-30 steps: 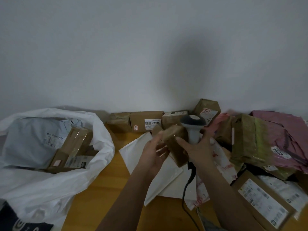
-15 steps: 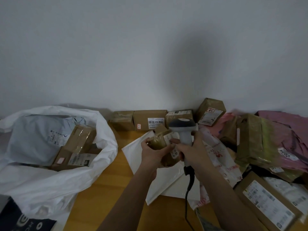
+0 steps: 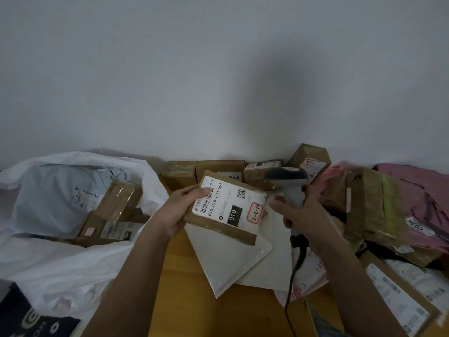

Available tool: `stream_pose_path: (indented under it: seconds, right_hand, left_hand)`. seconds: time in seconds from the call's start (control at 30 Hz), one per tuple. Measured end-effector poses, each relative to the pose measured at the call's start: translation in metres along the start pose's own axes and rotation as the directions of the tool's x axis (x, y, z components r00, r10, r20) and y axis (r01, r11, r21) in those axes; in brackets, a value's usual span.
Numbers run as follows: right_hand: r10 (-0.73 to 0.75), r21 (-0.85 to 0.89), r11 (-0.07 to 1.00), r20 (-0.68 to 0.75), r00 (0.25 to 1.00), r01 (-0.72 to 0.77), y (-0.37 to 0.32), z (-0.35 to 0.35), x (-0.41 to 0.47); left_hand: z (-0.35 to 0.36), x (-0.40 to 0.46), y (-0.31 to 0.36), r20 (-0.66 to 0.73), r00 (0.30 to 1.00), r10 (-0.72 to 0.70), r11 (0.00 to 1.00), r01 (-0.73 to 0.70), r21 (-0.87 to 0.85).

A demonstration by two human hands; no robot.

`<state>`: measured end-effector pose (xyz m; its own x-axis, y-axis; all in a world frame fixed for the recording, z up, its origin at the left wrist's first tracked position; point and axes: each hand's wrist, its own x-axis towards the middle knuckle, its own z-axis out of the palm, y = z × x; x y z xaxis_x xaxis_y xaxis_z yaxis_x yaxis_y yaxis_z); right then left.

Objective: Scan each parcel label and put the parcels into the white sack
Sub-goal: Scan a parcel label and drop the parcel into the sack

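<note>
Both forearms reach in from the near edge and rise toward the middle of the table (image 3: 184, 283), the left one slanting up from the near left, the right one from the near right. The left hand (image 3: 178, 212) grips a brown parcel (image 3: 224, 214) by its left edge, thumb laid over the top near the barcode and the other fingers curled underneath, so the parcel is held off the table with its white label (image 3: 228, 205) turned up toward the camera; the label shows a barcode, a black "010" block and a red-outlined handwritten mark. The right hand (image 3: 301, 215) is wrapped round the handle of a grey scanner (image 3: 289, 184), its index finger stretched out toward the parcel's right edge, the dark scanner head just right of and beyond the label, its black cable (image 3: 295, 271) hanging down toward the near edge. Beneath the held parcel lie flat white mailers (image 3: 230, 261) on the table. To the left sits the open white sack (image 3: 60, 259), with a grey mailer (image 3: 56, 198) and brown boxes (image 3: 114, 210) inside. More brown boxes (image 3: 220, 167) line the far wall, and a heap of brown and pink parcels (image 3: 388, 205) fills the right side.
</note>
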<state>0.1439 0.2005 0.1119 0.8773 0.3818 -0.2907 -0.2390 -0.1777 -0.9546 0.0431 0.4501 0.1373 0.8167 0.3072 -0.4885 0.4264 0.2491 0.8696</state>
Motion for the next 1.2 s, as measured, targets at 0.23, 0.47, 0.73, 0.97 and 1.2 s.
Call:
stream_pose_path:
  seconds: [0.23,0.47,0.73,0.97,1.2]
  right_hand:
    - [-0.006,0.109,0.994,0.216,0.976,-0.018,-0.004,0.017,-0.012]
    - [0.078,0.292,0.954,-0.008,0.997,-0.072,0.005,0.03,-0.007]
    - [0.195,0.447,0.891,-0.22,0.956,-0.078,0.015,0.031,0.004]
    - [0.161,0.388,0.918,-0.188,0.969,-0.077,0.012,0.032,-0.002]
    - [0.281,0.231,0.941,-0.13,0.951,-0.247,-0.006,0.02,0.002]
  left_hand:
    - [-0.008,-0.009,0.008,0.049,0.999,0.01,1.0,-0.01,0.008]
    - [0.003,-0.01,-0.009,-0.066,0.997,0.039,0.996,-0.044,-0.077]
    - [0.069,-0.023,-0.066,0.186,0.97,-0.155,0.962,0.191,-0.194]
    - [0.077,-0.016,-0.067,0.116,0.991,-0.071,0.921,0.11,-0.373]
    - [0.045,-0.012,-0.06,-0.133,0.988,-0.079,0.973,0.047,-0.227]
